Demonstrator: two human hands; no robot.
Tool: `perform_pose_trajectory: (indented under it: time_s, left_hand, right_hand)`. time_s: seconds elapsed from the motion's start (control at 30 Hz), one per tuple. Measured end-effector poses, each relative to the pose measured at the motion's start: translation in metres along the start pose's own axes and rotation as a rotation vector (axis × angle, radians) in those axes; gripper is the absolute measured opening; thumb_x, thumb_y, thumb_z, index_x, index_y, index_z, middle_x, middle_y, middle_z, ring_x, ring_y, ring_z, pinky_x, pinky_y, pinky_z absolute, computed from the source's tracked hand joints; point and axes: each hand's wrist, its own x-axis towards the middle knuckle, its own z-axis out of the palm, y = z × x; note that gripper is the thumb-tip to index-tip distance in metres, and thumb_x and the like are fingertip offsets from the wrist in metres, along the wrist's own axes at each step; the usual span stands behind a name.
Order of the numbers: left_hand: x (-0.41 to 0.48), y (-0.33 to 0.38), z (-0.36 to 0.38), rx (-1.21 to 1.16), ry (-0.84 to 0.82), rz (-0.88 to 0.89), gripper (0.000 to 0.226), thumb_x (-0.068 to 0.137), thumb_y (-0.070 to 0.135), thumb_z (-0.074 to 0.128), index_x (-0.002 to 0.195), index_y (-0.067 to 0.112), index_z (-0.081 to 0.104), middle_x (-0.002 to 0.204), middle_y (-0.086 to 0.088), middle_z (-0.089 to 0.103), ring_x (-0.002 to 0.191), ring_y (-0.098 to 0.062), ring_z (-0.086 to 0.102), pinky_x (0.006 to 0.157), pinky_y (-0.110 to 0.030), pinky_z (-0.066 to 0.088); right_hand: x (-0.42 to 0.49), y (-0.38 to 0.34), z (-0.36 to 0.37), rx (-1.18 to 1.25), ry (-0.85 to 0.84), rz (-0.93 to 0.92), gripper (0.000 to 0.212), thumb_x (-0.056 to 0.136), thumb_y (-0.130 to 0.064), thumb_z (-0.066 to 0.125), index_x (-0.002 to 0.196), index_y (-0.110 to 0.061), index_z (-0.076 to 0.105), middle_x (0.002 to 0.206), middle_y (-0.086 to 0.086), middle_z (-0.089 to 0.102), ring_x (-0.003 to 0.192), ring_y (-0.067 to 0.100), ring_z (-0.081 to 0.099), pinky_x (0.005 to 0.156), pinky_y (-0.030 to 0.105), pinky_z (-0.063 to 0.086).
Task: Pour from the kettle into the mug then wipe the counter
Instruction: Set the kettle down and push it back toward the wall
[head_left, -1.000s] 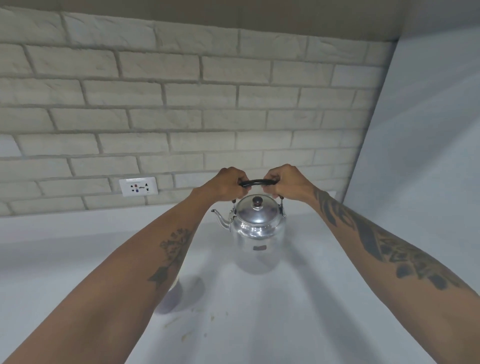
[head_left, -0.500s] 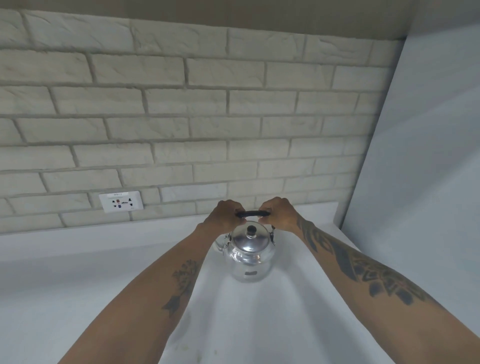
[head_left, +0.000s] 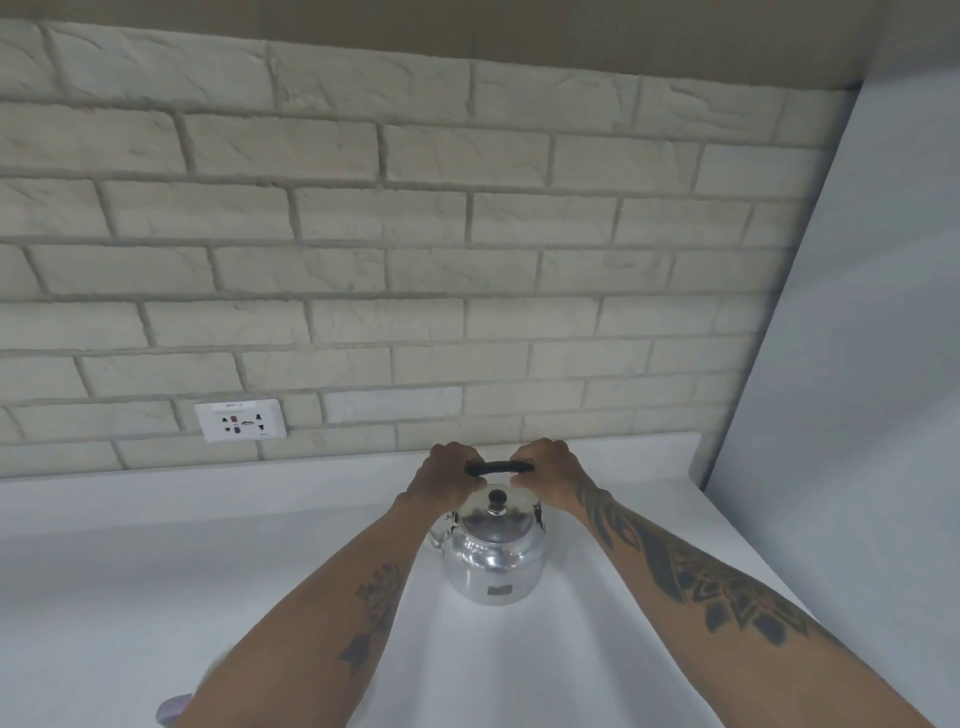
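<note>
Nearest, a lavender object (head_left: 174, 711), only its edge showing, pokes out under the left forearm at the bottom edge. Both tattooed forearms reach fwd over the white counter (head_left: 104, 597), converging. Kettle (head_left: 493, 551) sits upright on the counter, center, spout to the left; small label on its front, too blurred to read. Left hand (head_left: 441, 480) & right hand (head_left: 548, 470) each curl fingers tight round the black handle (head_left: 498, 466). Beyond, brick wall with an outlet (head_left: 240, 420); its print is illegible.
</note>
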Motion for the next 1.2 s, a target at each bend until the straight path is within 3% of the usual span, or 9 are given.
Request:
perform_pose_trajectory:
  time_s: [0.2,0.3,0.4,0.47,0.53,0.67,0.8,0.97,1.2]
  left_hand:
    - [-0.003,-0.001,0.0,0.037,-0.033,0.013,0.017,0.077,0.006,0.055,0.086,0.009,0.068,0.087,-0.013,0.07,0.084,-0.033,0.066,0.074,-0.043,0.055]
    - [-0.014,-0.007,-0.006,-0.014,-0.028,-0.023,0.03,0.081,0.01,0.053,0.105,0.02,0.068,0.102,-0.005,0.069,0.09,-0.027,0.066,0.08,-0.04,0.058]
    - [-0.033,-0.018,-0.02,-0.047,0.021,-0.074,0.042,0.087,0.023,0.057,0.129,0.028,0.057,0.129,0.0,0.06,0.116,-0.021,0.058,0.102,-0.039,0.047]
    - [-0.053,-0.025,-0.034,0.016,0.073,-0.079,0.048,0.091,0.027,0.055,0.138,0.028,0.047,0.143,0.001,0.05,0.132,-0.02,0.046,0.111,-0.039,0.037]
    - [-0.077,-0.033,-0.049,0.089,0.168,-0.06,0.054,0.093,0.028,0.054,0.145,0.028,0.037,0.152,0.002,0.039,0.141,-0.019,0.033,0.115,-0.038,0.03]
    - [-0.137,-0.057,-0.075,0.259,0.403,-0.052,0.065,0.092,0.026,0.057,0.15,0.019,0.029,0.157,-0.009,0.028,0.146,-0.027,0.022,0.115,-0.042,0.024]
    - [-0.197,-0.099,-0.093,0.383,0.524,-0.182,0.072,0.093,0.03,0.054,0.152,0.019,0.017,0.162,-0.012,0.012,0.149,-0.032,0.005,0.118,-0.052,0.013]
    - [-0.277,-0.155,-0.105,0.392,0.59,-0.357,0.074,0.093,0.032,0.053,0.153,0.019,0.011,0.162,-0.013,0.007,0.149,-0.034,0.001,0.118,-0.055,0.012]
    - [-0.387,-0.235,-0.108,0.275,0.541,-0.658,0.072,0.094,0.038,0.049,0.152,0.014,0.013,0.162,-0.014,0.008,0.148,-0.034,0.004,0.118,-0.052,0.015]
  right_hand:
    - [-0.001,0.001,-0.001,-0.016,-0.036,-0.02,0.015,0.079,-0.017,0.062,0.067,-0.025,0.057,0.067,-0.003,0.058,0.07,0.022,0.059,0.052,0.023,0.037]
    - [-0.004,-0.001,-0.003,-0.019,-0.074,-0.017,0.005,0.082,-0.02,0.06,0.078,-0.022,0.062,0.076,0.001,0.063,0.077,0.024,0.062,0.055,0.026,0.041]
    - [-0.008,-0.009,-0.004,-0.008,-0.076,-0.023,0.032,0.087,-0.022,0.057,0.118,-0.018,0.064,0.114,0.006,0.067,0.106,0.026,0.063,0.084,0.031,0.05]
    - [-0.012,-0.019,-0.002,-0.022,-0.043,-0.055,0.049,0.09,-0.025,0.056,0.139,-0.017,0.05,0.141,0.006,0.053,0.129,0.026,0.05,0.106,0.035,0.04]
    - [-0.016,-0.034,0.003,-0.062,-0.021,-0.11,0.056,0.094,-0.029,0.053,0.147,-0.018,0.039,0.151,0.006,0.042,0.139,0.026,0.037,0.114,0.039,0.031]
    - [-0.025,-0.08,0.028,-0.099,0.001,-0.26,0.061,0.098,-0.035,0.049,0.152,-0.018,0.026,0.157,0.006,0.033,0.144,0.027,0.029,0.117,0.042,0.024]
    - [-0.039,-0.143,0.075,-0.074,-0.012,-0.394,0.065,0.099,-0.037,0.046,0.154,-0.018,0.019,0.161,0.006,0.025,0.147,0.027,0.023,0.119,0.045,0.019]
    - [-0.075,-0.233,0.144,-0.068,-0.064,-0.555,0.064,0.099,-0.034,0.047,0.154,-0.016,0.02,0.161,0.011,0.021,0.146,0.031,0.024,0.118,0.043,0.019]
    - [-0.137,-0.329,0.237,-0.068,-0.237,-0.695,0.059,0.099,-0.031,0.046,0.153,-0.016,0.025,0.16,0.01,0.026,0.145,0.029,0.026,0.116,0.039,0.02]
